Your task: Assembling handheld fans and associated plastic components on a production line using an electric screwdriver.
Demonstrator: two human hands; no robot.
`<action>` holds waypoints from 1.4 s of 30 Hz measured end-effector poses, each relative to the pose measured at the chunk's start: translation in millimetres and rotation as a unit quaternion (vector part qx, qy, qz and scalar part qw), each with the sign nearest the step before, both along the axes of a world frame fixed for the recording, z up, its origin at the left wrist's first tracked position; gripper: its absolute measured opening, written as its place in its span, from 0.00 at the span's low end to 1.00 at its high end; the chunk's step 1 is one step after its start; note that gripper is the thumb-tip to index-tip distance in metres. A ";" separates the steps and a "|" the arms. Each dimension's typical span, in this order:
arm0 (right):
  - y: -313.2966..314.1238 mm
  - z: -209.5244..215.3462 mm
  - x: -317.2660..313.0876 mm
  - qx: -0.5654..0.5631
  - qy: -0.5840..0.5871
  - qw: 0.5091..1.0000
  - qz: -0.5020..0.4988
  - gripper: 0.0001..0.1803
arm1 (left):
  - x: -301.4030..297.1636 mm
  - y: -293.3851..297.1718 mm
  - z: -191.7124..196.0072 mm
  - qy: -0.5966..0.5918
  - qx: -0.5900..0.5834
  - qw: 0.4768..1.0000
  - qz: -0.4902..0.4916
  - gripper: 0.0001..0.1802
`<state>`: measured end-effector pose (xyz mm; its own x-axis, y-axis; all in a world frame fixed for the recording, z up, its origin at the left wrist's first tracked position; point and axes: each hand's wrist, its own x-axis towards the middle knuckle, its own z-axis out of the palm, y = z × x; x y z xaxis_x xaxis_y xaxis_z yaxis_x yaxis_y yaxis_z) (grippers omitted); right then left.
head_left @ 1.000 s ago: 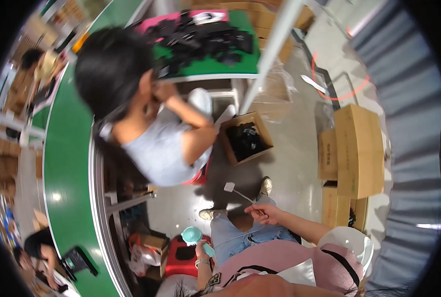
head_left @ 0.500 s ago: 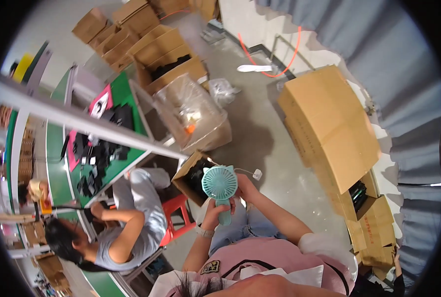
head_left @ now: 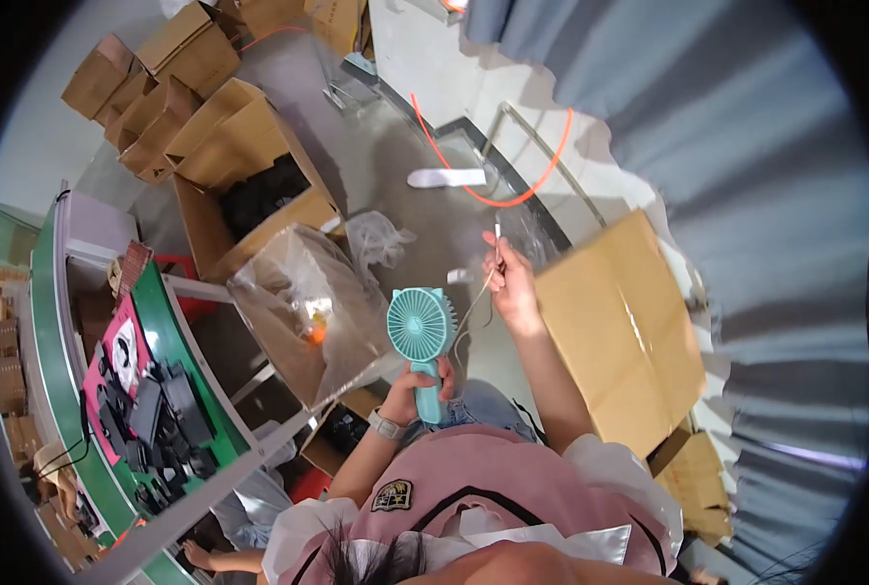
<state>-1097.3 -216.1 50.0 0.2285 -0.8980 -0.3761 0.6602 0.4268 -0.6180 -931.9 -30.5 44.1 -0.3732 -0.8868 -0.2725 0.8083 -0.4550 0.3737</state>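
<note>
My left hand (head_left: 410, 396) is wrapped round the handle of a teal handheld fan (head_left: 419, 325), which stands upright with its round grille showing and two small ear shapes on top. Farther forward and to the right, my raised right hand (head_left: 513, 281) pinches a thin white cable (head_left: 472, 310) near its plug end (head_left: 498, 230). The cable trails down beside the fan; where its other end goes is hidden. Between the fan and my right hand appears a small white block (head_left: 461, 277), perhaps a plug adapter.
A large closed carton (head_left: 620, 336) is close to my right forearm. An orange cord (head_left: 513, 203) loops by the wall, near a white strip (head_left: 446, 177). Plastic-lined carton (head_left: 308, 302) and green bench (head_left: 215, 429) with black parts lie left. Another person's arm (head_left: 222, 562) shows lower left.
My right hand has left the fan and reached forward and right with the cable. The fan stays in my left hand. The view has swung, so the seated person is mostly out of sight.
</note>
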 end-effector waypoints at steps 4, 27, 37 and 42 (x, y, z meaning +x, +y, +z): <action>-106.7 27.3 30.8 -0.042 0.029 0.999 -0.008 0.16 | 48.1 -106.7 25.9 -0.001 0.003 1.000 0.022 0.12; -601.5 118.6 406.3 -0.411 0.161 0.704 0.557 0.09 | 343.6 -673.8 58.6 0.186 -0.192 0.842 0.469 0.32; -716.9 133.4 615.8 -0.432 0.266 0.667 0.546 0.07 | 548.1 -799.5 40.3 0.096 -0.182 0.889 0.408 0.43; -758.6 146.1 690.9 -0.396 0.268 0.681 0.554 0.07 | 631.8 -842.8 74.4 0.047 -0.175 0.902 0.393 0.42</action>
